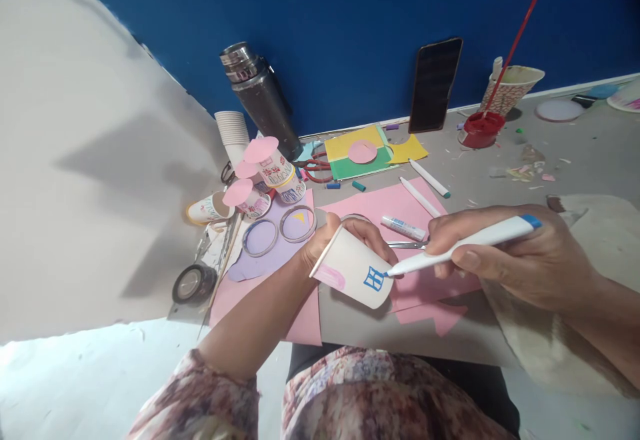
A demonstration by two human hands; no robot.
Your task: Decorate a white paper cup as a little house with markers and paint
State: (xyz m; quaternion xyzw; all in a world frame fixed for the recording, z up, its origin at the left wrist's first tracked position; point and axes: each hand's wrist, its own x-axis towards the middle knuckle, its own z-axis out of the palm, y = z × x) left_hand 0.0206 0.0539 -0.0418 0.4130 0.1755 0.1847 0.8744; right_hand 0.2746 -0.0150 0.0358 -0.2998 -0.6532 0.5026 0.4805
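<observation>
My left hand [345, 230] grips a white paper cup [350, 268] lying on its side above the table edge. The cup has a pink patch near its rim and a small blue window drawing near its base. My right hand [505, 253] holds a white marker with a blue cap [465, 243], and its blue tip touches the cup beside the window drawing. Pink paper sheets [400, 210] lie under both hands on the grey table [590, 160].
Decorated cups with pink lids [260, 173] and a cup stack [233, 130] stand at left near a steel flask [263, 97]. Tape rolls [193, 283], rings, markers [430, 179], a glue stick [403, 228], yellow-green paper [357, 153], a phone [434, 83] and a red paint pot [481, 128] lie around.
</observation>
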